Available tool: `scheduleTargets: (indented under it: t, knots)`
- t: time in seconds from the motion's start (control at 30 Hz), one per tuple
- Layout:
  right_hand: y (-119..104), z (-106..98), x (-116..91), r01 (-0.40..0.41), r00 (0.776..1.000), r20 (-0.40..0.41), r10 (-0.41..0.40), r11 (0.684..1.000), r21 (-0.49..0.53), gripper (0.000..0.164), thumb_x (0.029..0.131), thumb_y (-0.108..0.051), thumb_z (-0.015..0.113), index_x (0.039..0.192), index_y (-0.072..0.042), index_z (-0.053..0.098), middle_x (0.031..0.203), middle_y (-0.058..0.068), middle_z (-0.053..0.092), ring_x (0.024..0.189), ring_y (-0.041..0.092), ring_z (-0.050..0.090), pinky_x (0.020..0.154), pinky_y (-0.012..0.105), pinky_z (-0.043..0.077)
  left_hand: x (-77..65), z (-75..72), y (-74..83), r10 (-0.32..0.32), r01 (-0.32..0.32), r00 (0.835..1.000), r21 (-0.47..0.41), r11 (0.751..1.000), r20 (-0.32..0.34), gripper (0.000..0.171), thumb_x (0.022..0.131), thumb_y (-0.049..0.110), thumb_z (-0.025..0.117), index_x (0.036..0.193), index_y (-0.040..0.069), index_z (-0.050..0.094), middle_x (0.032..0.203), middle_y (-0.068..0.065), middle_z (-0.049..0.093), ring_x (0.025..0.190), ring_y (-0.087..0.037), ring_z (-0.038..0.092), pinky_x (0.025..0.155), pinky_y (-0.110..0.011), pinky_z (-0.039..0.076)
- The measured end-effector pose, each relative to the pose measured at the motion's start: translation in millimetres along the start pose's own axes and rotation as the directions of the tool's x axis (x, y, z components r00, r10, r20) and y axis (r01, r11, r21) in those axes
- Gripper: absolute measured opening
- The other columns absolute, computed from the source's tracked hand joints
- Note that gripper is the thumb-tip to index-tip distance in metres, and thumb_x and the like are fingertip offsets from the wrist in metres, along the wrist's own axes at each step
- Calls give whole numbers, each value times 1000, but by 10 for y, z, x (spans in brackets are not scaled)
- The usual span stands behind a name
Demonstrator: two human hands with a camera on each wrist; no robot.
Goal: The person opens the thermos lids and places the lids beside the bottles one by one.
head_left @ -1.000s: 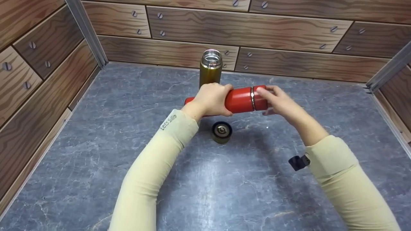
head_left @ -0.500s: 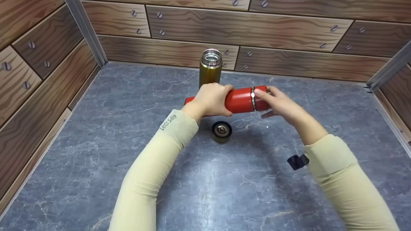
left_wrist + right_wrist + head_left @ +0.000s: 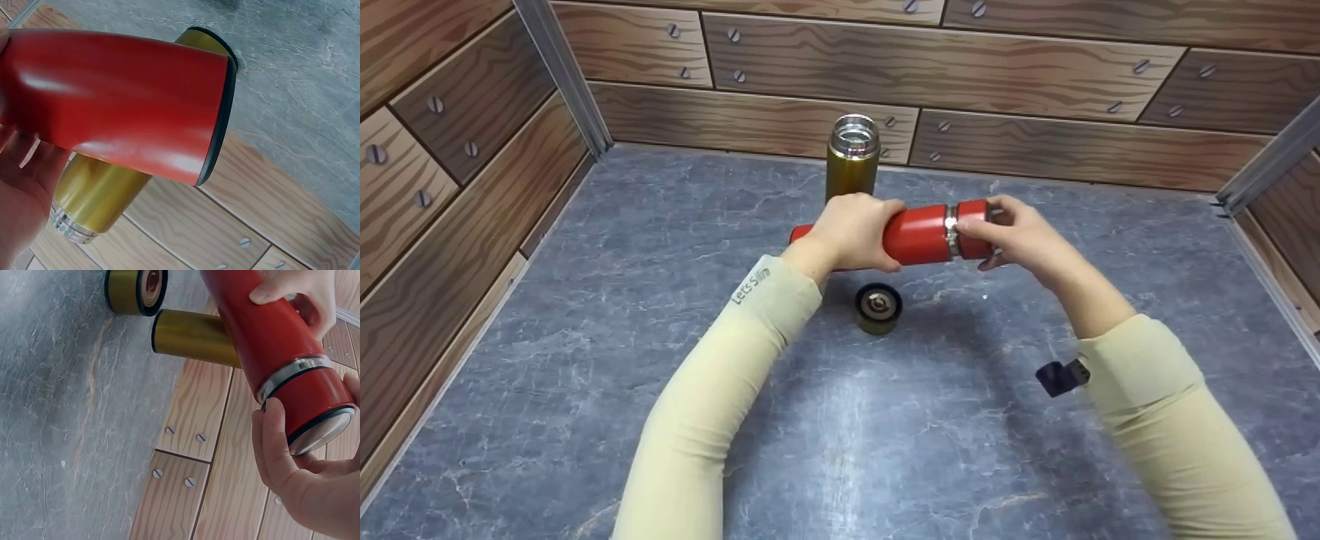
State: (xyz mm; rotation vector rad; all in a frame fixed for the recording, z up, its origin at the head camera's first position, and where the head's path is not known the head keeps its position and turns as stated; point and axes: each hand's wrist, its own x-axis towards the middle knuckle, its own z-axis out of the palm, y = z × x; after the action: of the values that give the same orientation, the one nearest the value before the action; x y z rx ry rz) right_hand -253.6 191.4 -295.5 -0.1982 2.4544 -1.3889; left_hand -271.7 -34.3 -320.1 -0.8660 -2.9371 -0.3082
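My left hand (image 3: 855,234) grips the body of a red thermos (image 3: 921,235), which lies nearly level above the table with its lid end to the right. The right hand (image 3: 1024,238) holds the red lid (image 3: 975,229) between thumb and fingers. Between lid and body shows a silver metal neck band (image 3: 292,374). Behind the red thermos, an olive-gold thermos (image 3: 852,169) stands upright with its metal mouth uncovered; its lower part is hidden. In front, an olive-gold lid (image 3: 877,307) sits inner side up on the table.
The grey marbled table (image 3: 825,450) is bounded by wood-print walls (image 3: 945,67) at the back and both sides. A black device (image 3: 1061,377) is strapped at the right wrist.
The red lid has shifted slightly right, away from the body, and more of the silver neck shows. The right fingers have moved round the lid; the left hand has barely moved.
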Motion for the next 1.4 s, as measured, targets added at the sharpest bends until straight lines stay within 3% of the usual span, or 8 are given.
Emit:
scheduleTargets:
  t: [0.2, 0.33, 0.5, 0.63, 0.8, 1.07, 1.4]
  knots:
    - [111, -120, -54, 9, 1000, 12, -11, 995, 104, 74, 86, -16, 65, 143, 3, 22, 123, 12, 40, 89, 7, 58, 80, 22, 53, -13, -18, -36, -23, 23, 1000, -15, 1000, 3, 64, 69, 46, 74, 123, 18, 55, 104, 0, 68, 92, -19, 61, 82, -36, 48]
    - [272, -179, -63, 28, 999, 35, -30, 998, 58, 73, 83, -9, 67, 141, 4, 26, 112, 7, 45, 89, 8, 55, 80, 21, 51, -18, -32, -46, -34, 34, 999, -19, 999, -9, 62, 69, 46, 74, 121, 17, 56, 102, 0, 68, 91, -19, 61, 80, -37, 49]
    - [470, -177, -42, 48, 998, 47, -42, 991, -129, 73, 79, -18, 72, 139, 1, 35, 110, 13, 52, 91, 14, 53, 78, 24, 48, -22, -31, -47, -25, 25, 999, -23, 999, -24, 62, 68, 46, 74, 120, 16, 56, 100, -1, 68, 90, -20, 61, 79, -37, 49]
    - [601, -140, -16, 33, 998, 64, -20, 977, -211, 77, 78, -19, 74, 141, -1, 34, 119, 21, 52, 101, 23, 53, 79, 24, 46, -27, -28, -46, -20, 20, 999, -27, 999, -27, 62, 69, 46, 74, 120, 15, 56, 101, -1, 67, 90, -20, 61, 80, -38, 49]
    - [723, -54, 26, 16, 996, 89, 4, 974, -225, 79, 76, -9, 72, 141, 3, 29, 129, 29, 46, 115, 34, 49, 90, 31, 43, -28, -30, -47, -28, 27, 1000, -28, 999, -14, 64, 69, 46, 73, 123, 16, 55, 104, -1, 67, 92, -20, 61, 81, -38, 49]
    - [815, 77, 92, 60, 993, 110, -29, 956, -289, 77, 70, -4, 71, 137, 6, 33, 128, 31, 46, 115, 41, 48, 99, 50, 40, -16, -44, -42, -33, 33, 999, -32, 999, -4, 64, 70, 47, 73, 124, 17, 54, 104, -1, 67, 92, -19, 60, 81, -37, 49]
    - [930, 182, 150, 130, 986, 136, -94, 949, -288, 74, 65, 1, 70, 129, 11, 35, 124, 32, 48, 116, 43, 46, 106, 54, 30, -11, -4, -43, -30, 30, 1000, -29, 999, 1, 63, 70, 46, 73, 122, 17, 54, 104, -1, 67, 92, -19, 61, 81, -37, 49]
